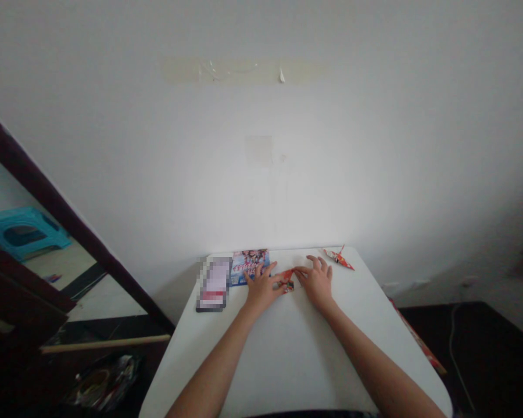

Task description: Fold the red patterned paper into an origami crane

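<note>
Lying between the two hands, toward the far side of the tabletop (283, 366), is a small folded piece of red patterned paper (289, 285). It sits just right of the left hand (260, 288) and just left of the right hand (318, 283), so neither is clearly nearer: both touch it or nearly so. Its plain red part slants from near left to far right, ending at the right fingertips, while a patterned corner juts toward the near side; the fingers hide too much to fix its whole long axis.

The left hand has its outer fingers spread wide, with its paper-side digits at the paper's left edge. The right hand is loosely bent, fingertips drawn together at the far-right end, its other fingers lifted apart. Whether either one pinches the paper or merely presses on it, I cannot tell.

Beyond the left fingers, partly under them, lies a blue printed sheet (239, 278); left of that is a phone (213, 284). Well to the right, at the far edge, rests a pointed folded paper figure (340, 258).
</note>
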`<state>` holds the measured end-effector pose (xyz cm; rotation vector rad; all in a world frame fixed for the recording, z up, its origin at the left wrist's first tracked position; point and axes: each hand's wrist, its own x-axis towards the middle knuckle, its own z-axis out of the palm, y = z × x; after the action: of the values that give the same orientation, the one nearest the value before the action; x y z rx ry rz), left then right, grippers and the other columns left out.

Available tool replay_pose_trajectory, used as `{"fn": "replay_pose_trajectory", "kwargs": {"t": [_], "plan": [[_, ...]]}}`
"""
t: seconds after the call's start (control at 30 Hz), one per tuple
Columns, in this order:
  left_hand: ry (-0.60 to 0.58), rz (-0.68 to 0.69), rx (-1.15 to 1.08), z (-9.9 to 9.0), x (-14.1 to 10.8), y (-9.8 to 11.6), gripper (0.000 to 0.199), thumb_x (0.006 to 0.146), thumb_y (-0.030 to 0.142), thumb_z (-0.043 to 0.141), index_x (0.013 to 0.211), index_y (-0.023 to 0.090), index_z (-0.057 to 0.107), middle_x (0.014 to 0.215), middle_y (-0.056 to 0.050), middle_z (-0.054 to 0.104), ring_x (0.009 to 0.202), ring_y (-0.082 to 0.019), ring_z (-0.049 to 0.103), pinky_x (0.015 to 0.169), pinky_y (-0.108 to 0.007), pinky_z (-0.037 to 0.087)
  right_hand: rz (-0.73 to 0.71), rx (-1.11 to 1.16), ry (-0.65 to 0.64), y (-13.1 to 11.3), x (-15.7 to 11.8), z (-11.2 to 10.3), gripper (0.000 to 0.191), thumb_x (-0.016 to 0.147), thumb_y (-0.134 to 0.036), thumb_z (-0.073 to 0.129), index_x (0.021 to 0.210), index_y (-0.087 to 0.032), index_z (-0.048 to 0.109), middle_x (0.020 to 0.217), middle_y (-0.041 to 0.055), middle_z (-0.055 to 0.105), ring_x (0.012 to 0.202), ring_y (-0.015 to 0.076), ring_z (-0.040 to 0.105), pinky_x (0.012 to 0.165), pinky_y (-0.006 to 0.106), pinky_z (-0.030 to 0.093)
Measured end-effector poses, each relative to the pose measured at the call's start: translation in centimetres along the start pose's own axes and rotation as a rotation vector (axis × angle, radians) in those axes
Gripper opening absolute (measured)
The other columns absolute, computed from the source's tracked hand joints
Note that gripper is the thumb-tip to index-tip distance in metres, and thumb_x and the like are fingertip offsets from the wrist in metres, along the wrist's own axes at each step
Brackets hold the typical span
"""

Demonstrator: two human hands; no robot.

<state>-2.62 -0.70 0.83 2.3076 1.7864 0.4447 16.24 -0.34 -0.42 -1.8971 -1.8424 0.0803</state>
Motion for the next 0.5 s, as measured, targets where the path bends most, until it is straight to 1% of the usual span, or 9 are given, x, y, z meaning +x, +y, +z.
{"fn": "replay_pose_trajectory", "kwargs": {"t": [0.2, 0.3, 0.5], "plan": [[0.002, 0.003, 0.012, 0.12, -0.06, -0.08, 0.027, 0.087, 0.052, 0.066, 0.113, 0.053, 0.071, 0.157, 0.009, 0.044, 0.148, -0.04, 0.028, 0.111, -0.082, 0.008, 0.004, 0.008, -0.007, 0.02, -0.01, -0.15, 0.026, 0.097, -0.048, 0.052, 0.113, -0.046, 0.074, 0.152, 0.001, 0.043, 0.146, 0.0339, 0.025, 0.116, 0.063, 0.019], [0.01, 0.002, 0.022, 0.23, -0.1, -0.16, 0.027, 0.087, 0.052, 0.065, 0.113, 0.054, 0.071, 0.157, 0.009, 0.045, 0.148, -0.039, 0.028, 0.111, -0.082, 0.009, -0.024, 0.043, -0.02, 0.12, 0.07, -0.19, 0.024, 0.096, -0.047, 0.055, 0.11, -0.045, 0.075, 0.151, 0.0002, 0.044, 0.146, 0.0335, 0.024, 0.117, 0.063, 0.018], [0.014, -0.002, 0.002, 0.18, -0.16, -0.12, 0.028, 0.087, 0.051, 0.065, 0.115, 0.052, 0.071, 0.156, 0.008, 0.046, 0.147, -0.038, 0.028, 0.112, -0.081, 0.005, -0.041, 0.066, -0.011, 0.19, 0.13, -0.1, 0.02, 0.092, -0.046, 0.062, 0.105, -0.043, 0.077, 0.148, 0.0005, 0.047, 0.147, 0.0341, 0.022, 0.119, 0.064, 0.014]]}}
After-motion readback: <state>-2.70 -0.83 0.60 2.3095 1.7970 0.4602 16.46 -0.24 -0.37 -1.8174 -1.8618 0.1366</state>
